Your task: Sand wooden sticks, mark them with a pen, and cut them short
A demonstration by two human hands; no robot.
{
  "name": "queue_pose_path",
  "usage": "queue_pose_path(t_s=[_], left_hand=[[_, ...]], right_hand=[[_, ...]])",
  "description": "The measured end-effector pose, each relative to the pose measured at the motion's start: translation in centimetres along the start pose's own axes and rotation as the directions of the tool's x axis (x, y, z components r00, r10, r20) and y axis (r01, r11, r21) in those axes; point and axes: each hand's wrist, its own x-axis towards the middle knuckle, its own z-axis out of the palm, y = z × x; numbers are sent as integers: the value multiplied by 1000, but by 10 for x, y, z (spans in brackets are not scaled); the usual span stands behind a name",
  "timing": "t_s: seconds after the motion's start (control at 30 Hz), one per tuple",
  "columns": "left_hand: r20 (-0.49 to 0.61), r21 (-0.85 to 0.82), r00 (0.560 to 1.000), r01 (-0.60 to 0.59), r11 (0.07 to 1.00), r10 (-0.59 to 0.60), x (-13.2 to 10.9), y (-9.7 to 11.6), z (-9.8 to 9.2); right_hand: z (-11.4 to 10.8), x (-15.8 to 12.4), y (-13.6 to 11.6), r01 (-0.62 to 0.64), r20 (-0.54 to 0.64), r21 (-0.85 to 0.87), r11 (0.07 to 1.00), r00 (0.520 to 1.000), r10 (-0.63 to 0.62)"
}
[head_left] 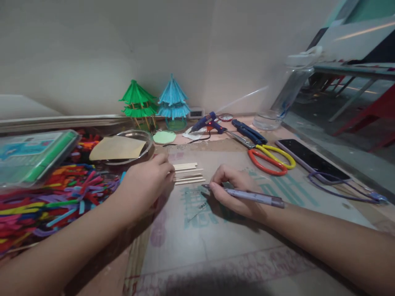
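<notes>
Several thin pale wooden sticks [188,166] lie side by side in a row on a pale sheet [182,255] marked with teal and reddish print. My left hand [152,174] is closed at their left ends, its fingertips partly hidden behind the knuckles. To the right of the sticks, my right hand [234,187] pinches a purple-grey pen [253,197] between thumb and fingers. The pen's tip points left, close to the sticks' right ends.
Pipe cleaners [77,193], a clear case [33,156] and a round tin [148,144] crowd the left. Behind stand green [137,98] and blue [173,98] little roofed models, plus a glue gun [206,122]. Scissors [267,161], a phone [311,158] and a bottle [285,96] sit right.
</notes>
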Motion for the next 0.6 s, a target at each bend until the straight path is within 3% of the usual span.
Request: queue_pose_path(t_s=[0.13,0.3,0.5,0.6], left_hand=[[-28,-68,994,106,992,-108,18,-15,2],[5,-122,998,61,991,-61,37,-16,11],[37,-176,990,139,975,-135,42,-15,10],[23,-210,987,162,964,-161,38,-15,3]], right_hand=[[1,3,3,10,-5,8,1000,1000,-10],[1,4,7,9,11,25,1000,1000,-9],[1,4,9,20,35,29,999,999,-21],[1,5,10,41,-14,20,999,999,-40]])
